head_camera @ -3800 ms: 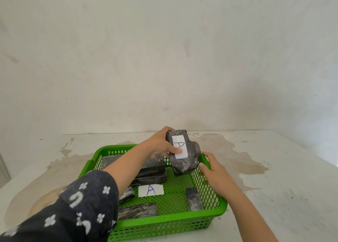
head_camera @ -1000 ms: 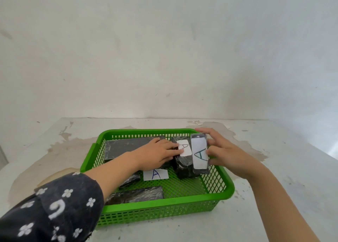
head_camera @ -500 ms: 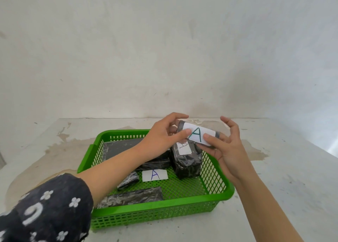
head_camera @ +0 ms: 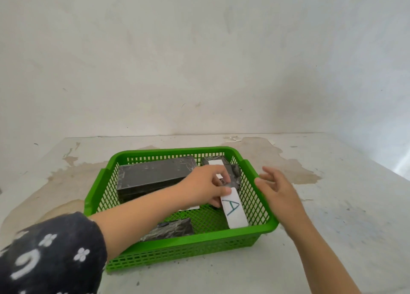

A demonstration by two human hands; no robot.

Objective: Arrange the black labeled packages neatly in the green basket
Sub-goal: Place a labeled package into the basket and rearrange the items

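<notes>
Fingers, left hand (head_camera: 206,187): pinched on the narrow black wrapped package with a white "A" label (head_camera: 233,210).
Package: low against the green plastic mesh basket's (head_camera: 177,242) right wall.
Advice: probably seat it flat, label up.
Fingers, right hand (head_camera: 280,190): spread, empty, above the rim.

Bright green basket (head_camera: 261,228), all open mesh, and inside it glossy black packages (head_camera: 153,175), one showing a white label (head_camera: 233,209) with a green-blue "A". The sleeve (head_camera: 51,256) is dark navy with white flowers and curls, and the surface (head_camera: 332,216) is pale grey-white with tan stains.
</notes>
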